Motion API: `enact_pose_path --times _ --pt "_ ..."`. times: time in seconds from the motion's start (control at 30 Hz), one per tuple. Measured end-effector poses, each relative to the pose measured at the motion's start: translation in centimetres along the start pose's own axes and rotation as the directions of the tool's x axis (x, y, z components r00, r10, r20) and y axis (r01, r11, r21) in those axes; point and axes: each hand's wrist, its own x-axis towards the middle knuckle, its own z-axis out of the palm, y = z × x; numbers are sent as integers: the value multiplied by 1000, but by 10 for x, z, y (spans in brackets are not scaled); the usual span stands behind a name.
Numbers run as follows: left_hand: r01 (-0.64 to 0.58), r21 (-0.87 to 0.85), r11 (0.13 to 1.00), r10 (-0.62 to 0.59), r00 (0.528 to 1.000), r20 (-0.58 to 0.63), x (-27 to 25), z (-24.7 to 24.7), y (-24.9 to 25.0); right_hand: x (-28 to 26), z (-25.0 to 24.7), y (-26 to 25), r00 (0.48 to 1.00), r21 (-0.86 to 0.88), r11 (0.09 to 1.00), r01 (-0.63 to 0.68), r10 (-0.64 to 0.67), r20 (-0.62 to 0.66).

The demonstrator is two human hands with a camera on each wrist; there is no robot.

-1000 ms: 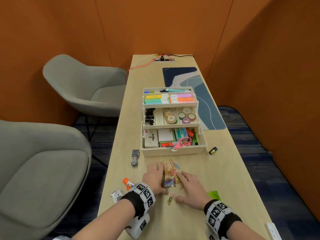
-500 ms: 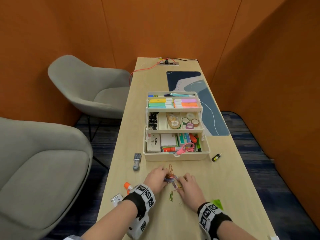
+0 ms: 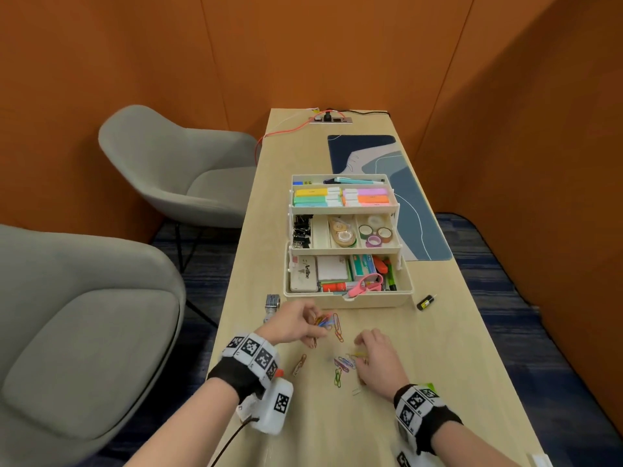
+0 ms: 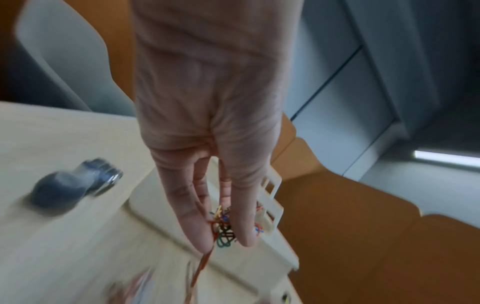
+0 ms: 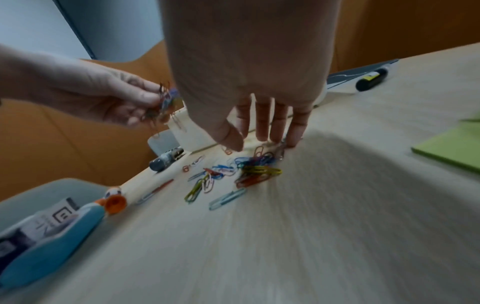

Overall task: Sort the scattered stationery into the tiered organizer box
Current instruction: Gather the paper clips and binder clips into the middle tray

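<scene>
The cream tiered organizer box (image 3: 350, 301) stands open mid-table, its three tiers filled with highlighters, tapes, clips and boxes. Just in front of it my left hand (image 3: 308, 323) is lifted off the table and pinches a bunch of coloured paper clips (image 4: 223, 230), also seen as a clip bunch (image 5: 163, 102) in the right wrist view. More loose paper clips (image 3: 342, 365) lie scattered on the wood. My right hand (image 3: 365, 352) is over them, fingers (image 5: 262, 123) straight and pointing down, tips touching the table beside the loose clips (image 5: 249, 170).
A grey stapler (image 3: 272, 303) lies left of the box. A small black-and-yellow tube (image 3: 425, 302) lies to its right. A glue bottle with an orange cap (image 5: 114, 203) sits near my left wrist, and green sticky notes (image 5: 451, 152) lie at the right. Grey chairs (image 3: 84, 315) stand left.
The hands, together over the clip pile half a second ago, have parted. My left hand has risen toward the box with a bunch of clips, and my right hand has slid back over the remaining ones.
</scene>
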Motion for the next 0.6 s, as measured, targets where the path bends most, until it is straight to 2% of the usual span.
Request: enact_pose_path --times 0.1,0.2,0.27,0.4,0.53,0.6 --pt "-40 -90 995 32 996 -84 -1 -21 19 9 1 -10 987 -76 997 12 0 163" --pt "-89 -149 985 67 987 -146 0 -39 43 17 1 -19 937 -195 979 61 12 350" --pt "-116 -203 972 76 978 -196 6 -52 57 16 1 -21 917 -264 958 110 5 399" --pt "-172 -320 932 84 959 -270 32 -75 82 5 4 -15 947 -276 947 163 -71 314" --pt "-169 -403 899 23 939 -343 64 -82 99 -6 8 -11 955 -306 916 260 -197 221" --pt "-156 -400 903 12 940 -340 76 -81 103 -7 12 -10 957 -327 908 263 -201 211"
